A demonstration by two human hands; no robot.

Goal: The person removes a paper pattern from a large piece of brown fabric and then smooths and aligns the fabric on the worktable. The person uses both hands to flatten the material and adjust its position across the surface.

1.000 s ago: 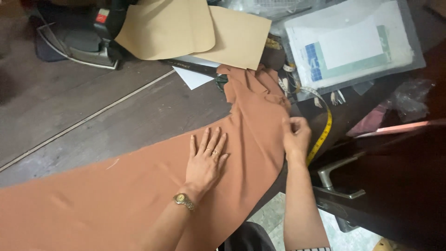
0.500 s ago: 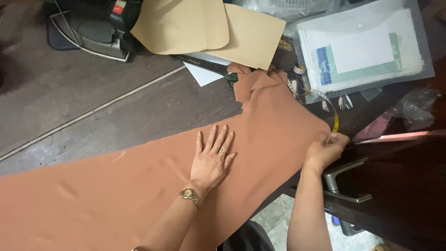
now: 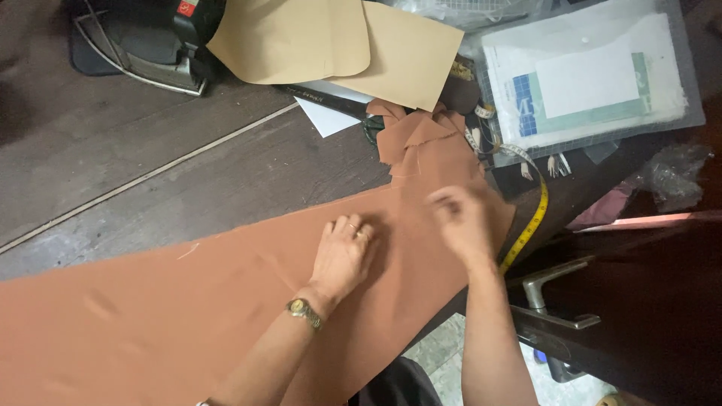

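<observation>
Cloth (image 3: 226, 301) lies flat across table (image 3: 226, 173); left hand (image 3: 342, 256) presses it, fingers together; right hand (image 3: 459, 218) blurred, fingers untellable; risk: a quick sweep could ruck cloth or snag tape (image 3: 530, 225).

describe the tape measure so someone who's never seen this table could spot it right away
Start at the long rust-brown fabric spread across the dark wooden table, then follow it to its right end, just past the right hand. There the yellow tape measure curves along the table edge. It is the only thin, bright yellow strip among the papers and cloth.
</observation>
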